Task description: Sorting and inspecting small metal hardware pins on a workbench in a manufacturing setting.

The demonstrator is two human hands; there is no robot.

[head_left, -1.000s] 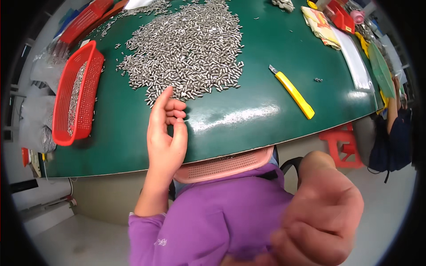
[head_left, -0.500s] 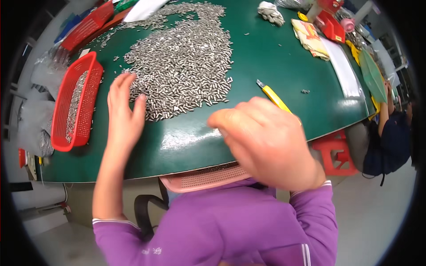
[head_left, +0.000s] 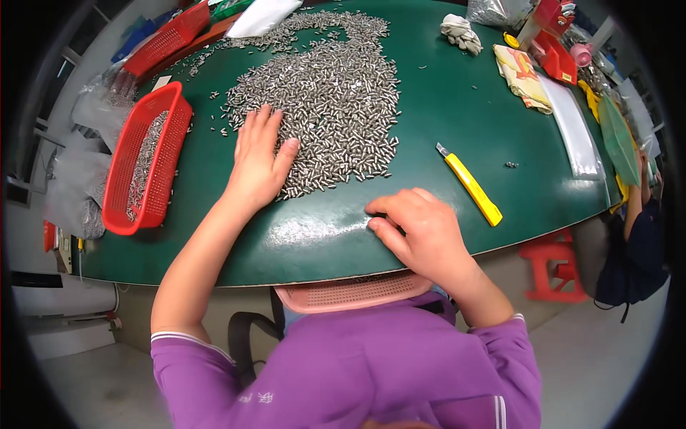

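Note:
A broad pile of small silvery metal pins [head_left: 343, 100] covers the middle of the green table [head_left: 307, 250]. My left hand [head_left: 259, 159] lies open over the pile's near left edge, fingers stretched forward and thumb apart, touching the pins. Close to the table's front edge is my right hand [head_left: 423, 230]. Its fingers are loosely bent, a gap shows between thumb and forefinger, and nothing is visible in it. To its right lies a yellow utility knife [head_left: 469, 184] with the blade end pointing away. Below the table edge, a pink perforated basket [head_left: 357, 294] sits at my lap.
Left of the pile stands a red perforated basket [head_left: 179, 136] holding more pins. Another red basket [head_left: 171, 39] is at the far left, near a white bag [head_left: 263, 17]. White gloves [head_left: 461, 33], a patterned cloth [head_left: 522, 79] and a co-worker's arm [head_left: 636, 204] are on the right.
My left hand has moved right onto the pile's edge. My right hand has come down to the table, its fingers loosening. The view has shifted slightly.

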